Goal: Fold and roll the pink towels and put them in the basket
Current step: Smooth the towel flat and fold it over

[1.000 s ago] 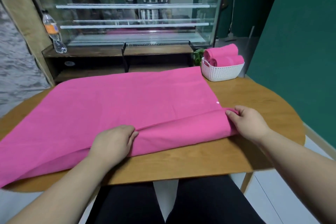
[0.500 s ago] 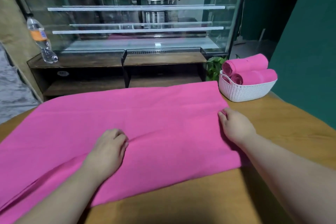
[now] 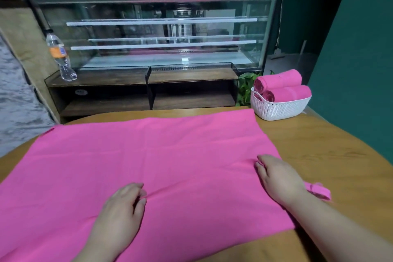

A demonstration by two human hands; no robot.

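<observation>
Towel [image 3: 170, 155] smooth, pink, rectangular on wooden table [image 3: 319, 144]; left fingers [image 3: 139, 202] pinch crease, right fingers [image 3: 262, 168] relaxed, pressing.

Bench [image 3: 323, 147]: rounded wooden top, light brown, bare along the right side and the far edge.

Lying directly on it:
1. Pink towel [image 3: 161, 164], spread flat across the left and middle of the bench, with light creases. A small bunched corner sticks out at its near right.
2. White perforated basket [image 3: 280, 109], upright at the far right, just beside the towel's far right corner.
</observation>
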